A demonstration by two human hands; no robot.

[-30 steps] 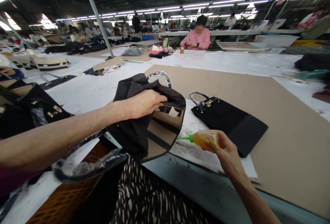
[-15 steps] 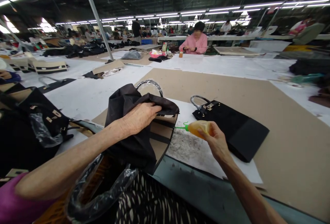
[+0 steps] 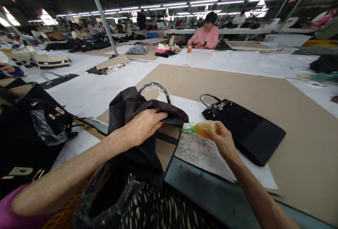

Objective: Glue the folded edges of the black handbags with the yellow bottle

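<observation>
My left hand grips the folded dark lining of a black handbag, fingers closed over the cloth near its upper edge. Beige panels with black strips show inside the bag's edge, under the cloth. Two handles of this bag wear clear plastic wrap. In my right hand is a squeeze bottle of amber liquid, held sideways. Its thin green nozzle points left, at the bag's edge; whether the tip touches is unclear. A finished-looking black handbag lies flat beyond my right hand.
White paper, stained dark, lies beneath the work on a brown board. More black bags stand at the left. A metal post rises from the table. A co-worker in pink sits across it.
The view has shifted slightly, so the far scene sits higher. The lining edge reaches a little farther right, toward the nozzle. Both hands keep their holds.
</observation>
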